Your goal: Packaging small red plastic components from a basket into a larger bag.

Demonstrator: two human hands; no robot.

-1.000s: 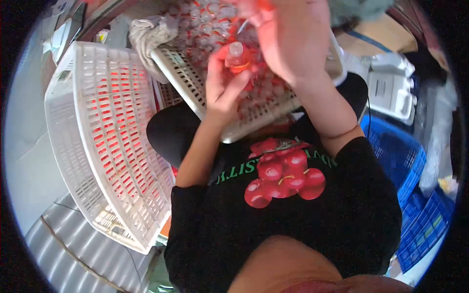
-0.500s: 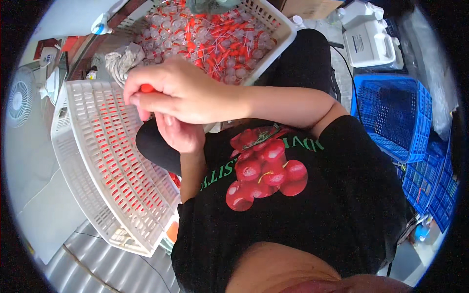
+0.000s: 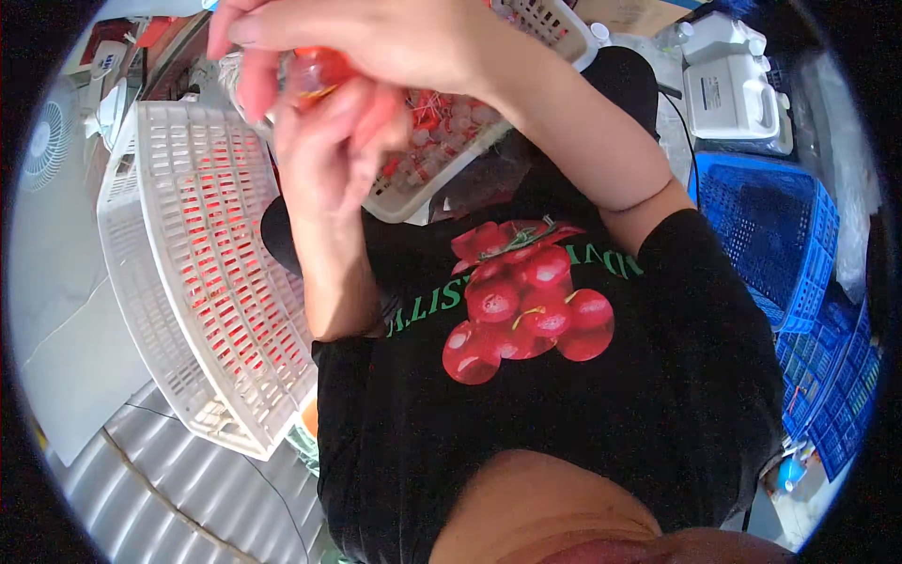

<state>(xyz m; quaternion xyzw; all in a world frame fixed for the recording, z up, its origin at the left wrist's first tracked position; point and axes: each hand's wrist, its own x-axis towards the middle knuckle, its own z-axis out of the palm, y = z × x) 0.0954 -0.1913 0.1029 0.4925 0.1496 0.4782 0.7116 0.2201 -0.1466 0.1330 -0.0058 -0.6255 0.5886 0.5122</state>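
Raised at the upper left, my two hands close around a small rounded clear bottle with a red-orange top. My left hand grips it from below, its fingers partly blurred. From above, my right hand reaches across with bent fingers at the red top. Much of the bottle is covered by the fingers. Beyond my hands, a white basket holds many clear bottles and red-topped parts with thin white tubes, largely blocked by my hands and forearm.
On the left, a tall white slatted crate has red pieces showing through its slots. Blue crates stand on the right, below white jugs. A fan is at the far left. Corrugated metal sheeting lies at lower left.
Both hands have risen away from my body, and the red-topped bottle now shows more between them. My left wrist has straightened. The view has shifted slightly.
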